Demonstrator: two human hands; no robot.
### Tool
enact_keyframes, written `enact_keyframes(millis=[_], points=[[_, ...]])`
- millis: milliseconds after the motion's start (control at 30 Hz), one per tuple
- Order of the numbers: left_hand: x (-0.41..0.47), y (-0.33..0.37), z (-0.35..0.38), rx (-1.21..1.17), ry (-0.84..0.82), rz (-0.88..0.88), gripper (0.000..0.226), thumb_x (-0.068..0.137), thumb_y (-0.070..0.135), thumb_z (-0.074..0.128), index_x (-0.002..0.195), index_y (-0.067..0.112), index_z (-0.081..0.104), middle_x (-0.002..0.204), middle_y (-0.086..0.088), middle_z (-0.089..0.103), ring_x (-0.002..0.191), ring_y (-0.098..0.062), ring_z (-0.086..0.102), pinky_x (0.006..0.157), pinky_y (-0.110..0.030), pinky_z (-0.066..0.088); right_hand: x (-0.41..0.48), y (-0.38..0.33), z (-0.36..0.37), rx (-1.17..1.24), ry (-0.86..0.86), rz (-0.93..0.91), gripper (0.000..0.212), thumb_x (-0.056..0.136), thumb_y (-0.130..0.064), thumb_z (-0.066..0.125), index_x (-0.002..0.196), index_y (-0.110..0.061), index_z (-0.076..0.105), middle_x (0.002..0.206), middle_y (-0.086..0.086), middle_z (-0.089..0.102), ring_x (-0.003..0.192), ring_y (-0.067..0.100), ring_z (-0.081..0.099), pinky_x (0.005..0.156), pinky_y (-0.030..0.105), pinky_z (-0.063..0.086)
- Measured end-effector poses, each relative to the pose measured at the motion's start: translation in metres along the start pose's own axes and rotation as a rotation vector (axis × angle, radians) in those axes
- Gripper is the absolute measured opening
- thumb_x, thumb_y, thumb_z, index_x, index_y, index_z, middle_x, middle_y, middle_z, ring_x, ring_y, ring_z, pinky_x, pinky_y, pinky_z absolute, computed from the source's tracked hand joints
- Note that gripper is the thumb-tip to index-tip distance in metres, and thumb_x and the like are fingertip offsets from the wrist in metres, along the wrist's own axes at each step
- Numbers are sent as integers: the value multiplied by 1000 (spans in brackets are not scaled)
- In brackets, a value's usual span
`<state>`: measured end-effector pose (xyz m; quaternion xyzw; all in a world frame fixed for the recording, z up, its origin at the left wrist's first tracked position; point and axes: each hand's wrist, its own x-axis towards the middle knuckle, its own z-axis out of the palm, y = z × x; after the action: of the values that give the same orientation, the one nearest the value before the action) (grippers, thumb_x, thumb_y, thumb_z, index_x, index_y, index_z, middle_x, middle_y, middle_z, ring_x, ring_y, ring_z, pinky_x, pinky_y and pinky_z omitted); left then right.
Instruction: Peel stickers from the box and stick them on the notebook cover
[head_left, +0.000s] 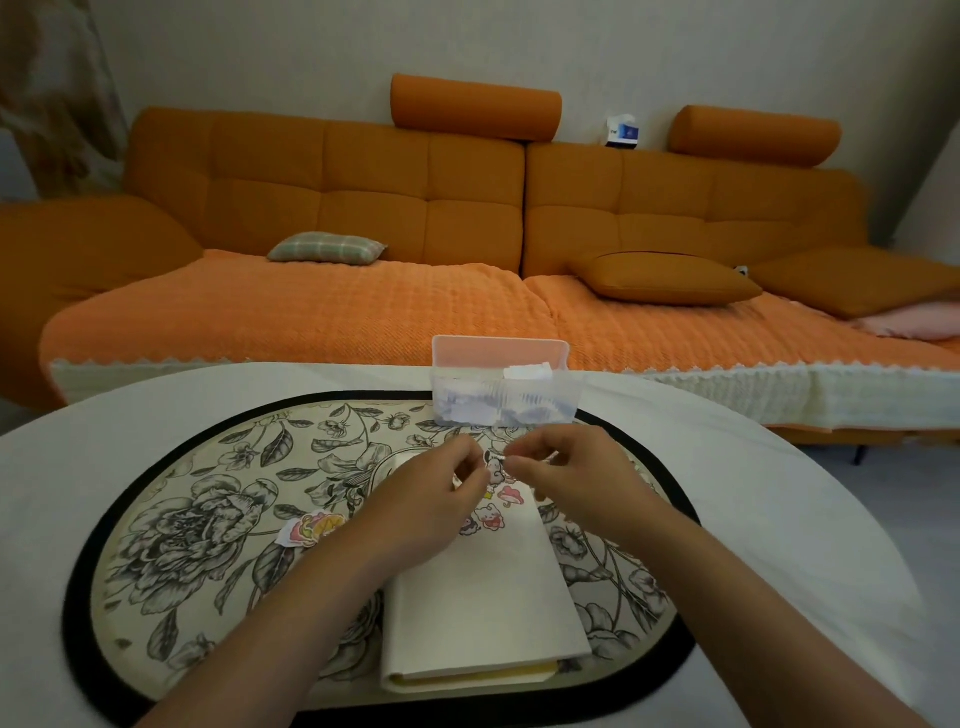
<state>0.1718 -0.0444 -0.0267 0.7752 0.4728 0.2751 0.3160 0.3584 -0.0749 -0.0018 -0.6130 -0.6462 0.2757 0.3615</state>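
Observation:
A cream notebook (483, 608) lies closed on the floral mat, spine toward me. Several pink cartoon stickers (498, 506) sit on the far part of its cover. Above them my left hand (441, 493) and my right hand (561, 467) pinch a small sticker (493, 462) between their fingertips, one on each side. Just beyond the hands stands the clear plastic box (501, 382) with white sticker sheets inside.
A pink and yellow sticker piece (311, 527) lies on the oval floral mat (208, 519) to the left of the notebook. The mat rests on a white oval table (779, 519). An orange sofa (363, 218) with cushions runs behind the table.

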Motion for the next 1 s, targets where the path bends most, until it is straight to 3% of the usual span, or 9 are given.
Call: enact_keyframes(millis=[67, 200, 433, 500, 567, 633, 1000], points=[[-1, 2, 0, 27, -15, 9, 18, 98, 41, 50, 82, 32, 50, 64, 11, 58, 55, -9, 48, 58, -33, 40, 0, 1, 0, -55, -8, -45, 6, 87, -33, 76, 89, -27, 76, 79, -12, 70, 59, -2, 61, 52, 16, 48], [-2, 5, 2, 98, -17, 15, 18, 98, 40, 51, 82, 32, 52, 64, 28, 57, 53, 0, 47, 56, -28, 37, 1, 8, 2, -118, 3, -50, 11, 86, -37, 75, 79, -28, 74, 68, -17, 67, 61, -2, 59, 60, 23, 48], [4, 6, -4, 130, 58, -142, 20, 90, 47, 62, 88, 28, 66, 84, 11, 67, 70, -10, 62, 65, -28, 47, 2, 9, 0, -100, 32, 24, 14, 92, -32, 69, 80, -27, 73, 72, -10, 69, 61, 7, 64, 55, 24, 49], [4, 2, -6, 269, 83, -114, 23, 91, 46, 61, 106, 29, 66, 106, 13, 66, 97, -13, 61, 84, -33, 49, 1, 10, -8, 18, 8, 136, 15, 94, -27, 68, 83, -18, 73, 73, -4, 69, 53, 8, 61, 46, 19, 45], [1, -3, -3, 449, 42, -25, 39, 94, 47, 57, 130, 31, 57, 131, 12, 55, 126, -14, 44, 107, -36, 36, -3, 12, -14, 64, -97, 260, 17, 94, -26, 68, 87, -12, 73, 68, -2, 67, 47, 6, 55, 42, 17, 39], [-3, -8, 4, 541, -36, 60, 49, 94, 52, 53, 139, 35, 49, 145, 14, 42, 137, -12, 28, 115, -36, 24, -6, 15, -14, 24, -204, 336, 20, 92, -30, 70, 90, -11, 74, 60, 0, 64, 43, 6, 52, 42, 18, 37], [-4, -19, 15, 580, -47, 132, 52, 94, 58, 46, 141, 35, 45, 147, 17, 37, 138, -9, 23, 115, -34, 21, -2, 19, -1, -150, -207, 341, 24, 85, -36, 77, 70, -18, 73, 51, -7, 61, 43, 6, 54, 48, 16, 43]])
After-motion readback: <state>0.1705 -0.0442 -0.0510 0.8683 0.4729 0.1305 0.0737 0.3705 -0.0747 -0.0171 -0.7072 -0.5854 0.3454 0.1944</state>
